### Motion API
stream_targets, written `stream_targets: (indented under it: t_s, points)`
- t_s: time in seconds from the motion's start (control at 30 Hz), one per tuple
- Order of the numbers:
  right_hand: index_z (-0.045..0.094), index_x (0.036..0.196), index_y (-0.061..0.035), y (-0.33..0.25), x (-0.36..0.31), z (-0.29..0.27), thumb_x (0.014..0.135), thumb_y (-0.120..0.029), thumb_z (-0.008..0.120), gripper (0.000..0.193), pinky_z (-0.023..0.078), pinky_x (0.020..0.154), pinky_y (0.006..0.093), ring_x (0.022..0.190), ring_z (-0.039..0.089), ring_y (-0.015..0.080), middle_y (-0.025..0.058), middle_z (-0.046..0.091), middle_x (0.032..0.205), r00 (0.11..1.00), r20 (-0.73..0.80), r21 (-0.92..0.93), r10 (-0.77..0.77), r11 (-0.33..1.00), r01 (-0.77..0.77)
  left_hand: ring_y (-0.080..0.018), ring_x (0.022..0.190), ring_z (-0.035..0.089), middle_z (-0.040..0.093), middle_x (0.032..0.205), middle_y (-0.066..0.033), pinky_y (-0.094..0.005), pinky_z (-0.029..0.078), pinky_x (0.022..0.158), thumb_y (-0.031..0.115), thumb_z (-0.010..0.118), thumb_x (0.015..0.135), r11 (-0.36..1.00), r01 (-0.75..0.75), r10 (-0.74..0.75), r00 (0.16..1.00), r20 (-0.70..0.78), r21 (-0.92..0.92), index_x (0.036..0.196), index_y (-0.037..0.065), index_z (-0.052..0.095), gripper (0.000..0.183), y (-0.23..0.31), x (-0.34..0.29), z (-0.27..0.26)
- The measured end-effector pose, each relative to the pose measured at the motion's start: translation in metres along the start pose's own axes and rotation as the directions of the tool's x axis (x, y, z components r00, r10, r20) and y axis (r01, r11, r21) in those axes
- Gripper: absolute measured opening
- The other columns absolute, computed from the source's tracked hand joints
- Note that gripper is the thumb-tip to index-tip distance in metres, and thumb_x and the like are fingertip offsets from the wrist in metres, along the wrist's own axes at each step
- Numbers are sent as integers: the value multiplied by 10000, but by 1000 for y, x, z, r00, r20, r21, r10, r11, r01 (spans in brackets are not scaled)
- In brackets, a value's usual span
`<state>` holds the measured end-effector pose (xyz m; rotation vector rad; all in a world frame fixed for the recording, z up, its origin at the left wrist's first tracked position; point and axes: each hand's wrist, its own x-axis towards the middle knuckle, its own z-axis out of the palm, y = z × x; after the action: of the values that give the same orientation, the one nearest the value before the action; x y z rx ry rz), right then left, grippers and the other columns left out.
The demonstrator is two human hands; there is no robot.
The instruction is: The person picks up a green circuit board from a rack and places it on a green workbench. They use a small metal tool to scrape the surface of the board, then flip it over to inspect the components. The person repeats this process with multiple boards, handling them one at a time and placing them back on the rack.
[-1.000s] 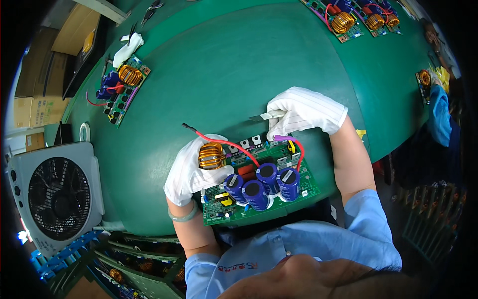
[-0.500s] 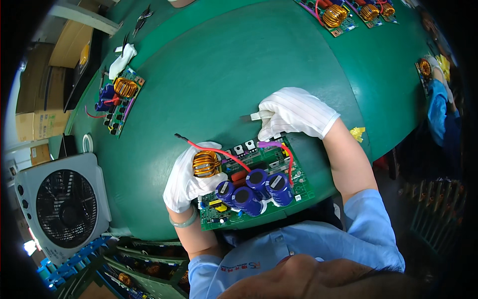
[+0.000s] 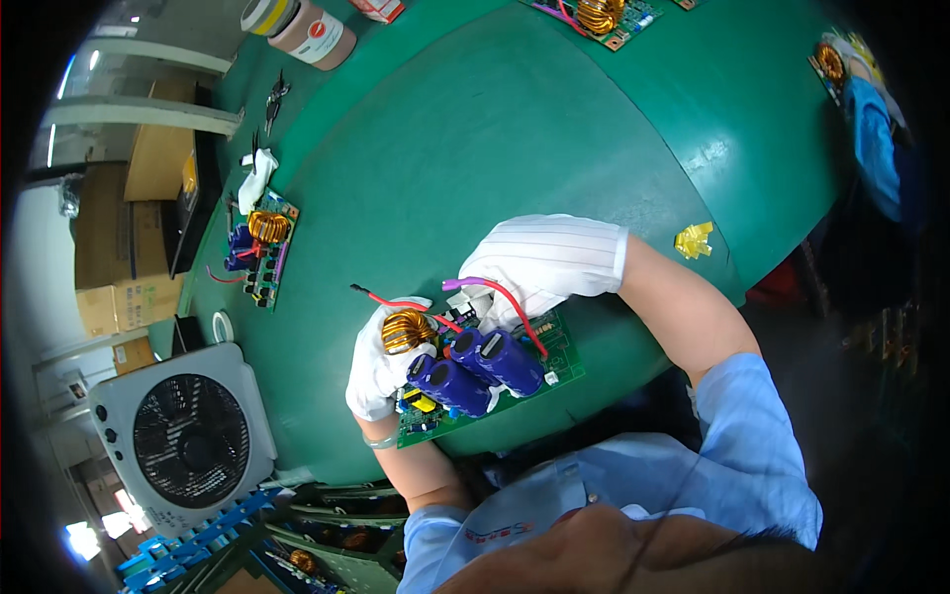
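My gloved left hand [image 3: 372,371] is closed around the left end of a green circuit board [image 3: 564,358], beside a copper-wound coil [image 3: 407,332]. Several blue cylindrical capacitors [image 3: 507,364] stand on the board's near half. A red wire with a purple end [image 3: 515,305] arches over the right part, and another red wire [image 3: 384,301] sticks out by the coil. At the board's far edge, by the row of black transistors, my gloved right hand [image 3: 546,259] has its fingers pressed together. A small whitish piece [image 3: 473,301] shows at its fingertips; what it is remains unclear.
A similar board [image 3: 265,246] lies on the green table at left, near a white cloth [image 3: 257,176] and pliers [image 3: 276,99]. A box fan [image 3: 188,436] stands at lower left. Yellow tape scraps [image 3: 695,240] lie at right. Another person's sleeve [image 3: 871,139] shows far right. Jars [image 3: 315,38] stand at the back.
My right hand has moved left and nearer, from beyond the board onto its far edge. The board is tilted more. The whole view has shifted, bringing the jars into sight.
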<state>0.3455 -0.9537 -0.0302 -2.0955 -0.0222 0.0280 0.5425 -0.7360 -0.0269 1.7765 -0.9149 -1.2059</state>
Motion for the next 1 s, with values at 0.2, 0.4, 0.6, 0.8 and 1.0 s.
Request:
stream_targets:
  t_s: [0.2,0.4,0.6,0.8,1.0]
  points:
    - [631,779,-29,-13,0,-3,787,-354,731,341,450,606,470,668,599,379,163,621,698,993,-31,-169,112,979,-116,-166,937,653,690,1047,-91,-314,533,863,103,809,739,991,79,-81,997,-18,-111,1250,-25,586,572,-19,2,-6]
    - [630,695,12,8,4,2,744,-507,784,543,460,602,459,610,560,358,169,573,630,992,-77,-137,101,984,-111,-168,935,660,691,1063,-95,-316,537,865,167,843,741,988,33,-37,999,-22,-150,1242,-32,581,599,-18,1,1]
    - [610,766,-21,2,-8,-14,752,-451,785,465,419,583,431,625,555,304,139,558,654,996,-65,30,63,998,-61,-205,908,703,701,1025,-138,-320,575,821,227,767,831,993,-18,15,1000,-27,-119,1215,-53,567,515,-20,4,3]
    - [624,735,-48,2,-20,-27,740,-325,775,316,402,557,377,601,544,169,67,585,640,996,70,160,62,984,-73,-198,923,688,689,1068,-132,-331,565,848,271,801,804,988,-14,9,1000,-30,-154,1214,-53,572,570,-19,4,5]
    - [648,752,-45,18,-13,-27,772,-423,812,412,397,551,349,596,518,145,33,591,642,988,67,111,138,983,-145,-158,952,654,674,1092,-89,-318,535,890,262,897,737,962,-36,44,999,24,-272,1215,-36,585,643,-23,3,2]
